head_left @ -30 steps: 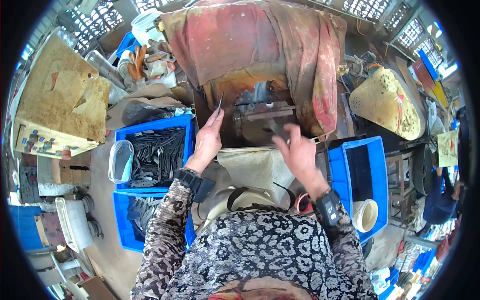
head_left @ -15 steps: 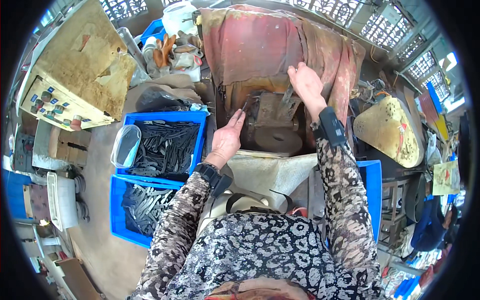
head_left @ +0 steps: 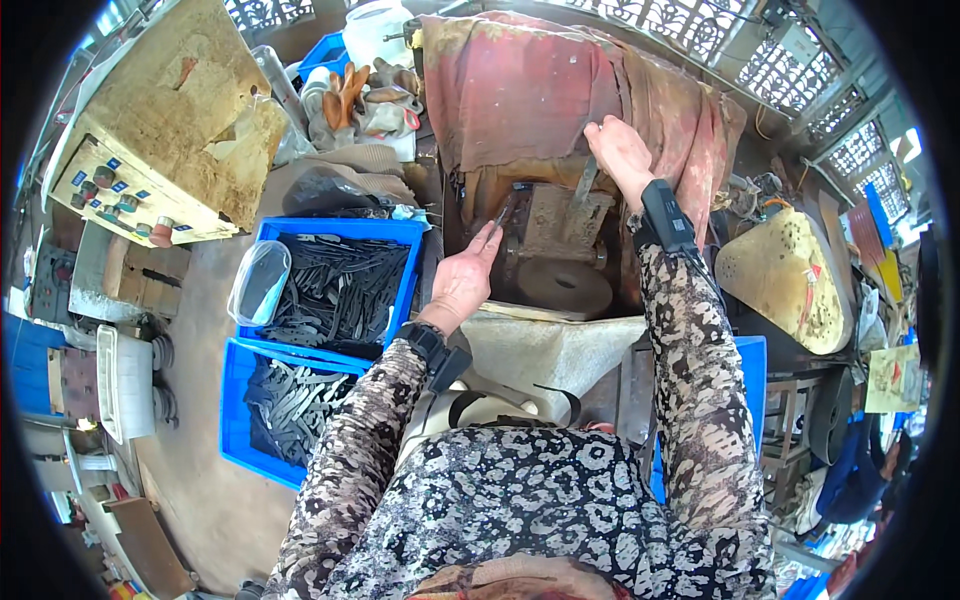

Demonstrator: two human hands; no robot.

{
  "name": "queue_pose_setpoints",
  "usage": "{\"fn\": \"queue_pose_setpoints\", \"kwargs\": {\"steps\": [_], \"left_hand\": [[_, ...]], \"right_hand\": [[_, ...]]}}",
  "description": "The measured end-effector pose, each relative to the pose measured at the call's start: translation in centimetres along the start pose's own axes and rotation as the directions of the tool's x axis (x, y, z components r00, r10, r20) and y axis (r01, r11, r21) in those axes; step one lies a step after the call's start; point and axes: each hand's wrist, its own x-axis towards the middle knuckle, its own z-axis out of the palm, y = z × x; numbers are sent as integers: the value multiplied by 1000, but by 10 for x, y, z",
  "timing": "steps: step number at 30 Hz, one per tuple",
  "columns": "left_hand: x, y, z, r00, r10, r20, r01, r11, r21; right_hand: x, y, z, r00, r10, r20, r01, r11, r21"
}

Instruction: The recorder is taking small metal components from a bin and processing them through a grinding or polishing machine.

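My left hand [head_left: 462, 283] pinches a thin dark metal blade [head_left: 503, 213] and holds it against the grimy grinding machine [head_left: 545, 225], just above its round stone wheel [head_left: 563, 287]. My right hand [head_left: 620, 150] is stretched up to the machine's top, where its fingers close around a grey metal lever [head_left: 581, 190] at the edge of the stained red cloth [head_left: 530, 90] draped over the machine. Both wrists wear black bands. Patterned sleeves cover my forearms.
Two blue crates [head_left: 330, 228] [head_left: 240, 400] of dark metal blades stand on my left, with a clear plastic tub [head_left: 258, 282] on the upper one. A dusty control box [head_left: 150, 140] sits far left. Another blue crate [head_left: 752, 360] and a yellowish cone-shaped cover [head_left: 780, 280] are on my right.
My right hand has risen from the front of the machine to the lever under the cloth. My left hand has stayed by the wheel with the blade. My view has shifted leftward.
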Motion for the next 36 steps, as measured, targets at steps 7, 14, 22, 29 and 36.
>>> {"fn": "queue_pose_setpoints", "kwargs": {"steps": [7, 14, 22, 29, 36], "left_hand": [[1, -1, 1, 999, 9, -31, -8, 1000, 22], [1, -2, 3, 1000, 18, -25, -18, 1000, 16], [2, -3, 4, 1000, 3, -23, -2, 1000, 27], [1, -3, 6, 999, 8, -44, -7, 1000, 21], [2, -4, 6, 997, 35, -75, -34, 999, 10]], "right_hand": [[9, 3, 3, 999, -23, 24, 22, 999, 32], [18, 6, 6, 998, -28, 64, 25, 998, 54], [23, 2, 3, 992, 12, 124, -17, 999, 43], [22, -3, -6, 979, 22, 203, -29, 999, 36], [18, -6, -10, 977, 25, 211, -37, 998, 50]]}}
